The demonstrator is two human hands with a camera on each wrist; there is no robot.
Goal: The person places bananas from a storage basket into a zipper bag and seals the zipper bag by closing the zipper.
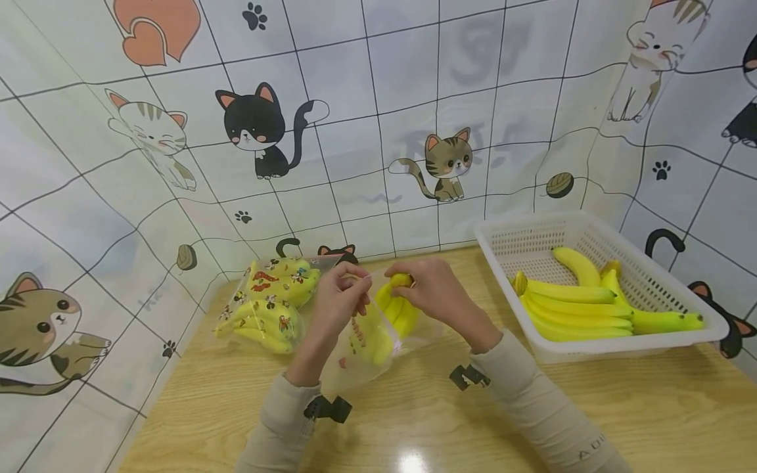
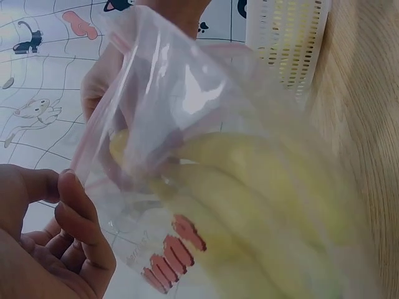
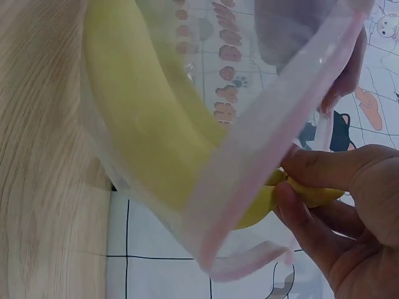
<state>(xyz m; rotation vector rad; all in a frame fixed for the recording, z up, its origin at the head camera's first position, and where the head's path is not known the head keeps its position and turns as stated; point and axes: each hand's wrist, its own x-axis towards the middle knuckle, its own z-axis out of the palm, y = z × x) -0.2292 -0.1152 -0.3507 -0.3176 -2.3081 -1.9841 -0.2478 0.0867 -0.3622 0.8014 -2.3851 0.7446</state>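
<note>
A bunch of bananas sits mostly inside a clear zip bag with a pink-edged mouth and red printing. My right hand grips the bunch by its stem at the mouth of the bag. In the right wrist view thumb and fingers close on the stem, and the bananas' bodies show through the plastic. My left hand pinches the bag's opposite rim between thumb and finger, holding the mouth apart. The left wrist view shows its fingertips right at the bag's edge.
Left of my hands, printed clear bags with bananas inside lie on the wooden table. To the right stands a white perforated basket with loose bananas and a bunch. A cat-patterned covering rises behind the table.
</note>
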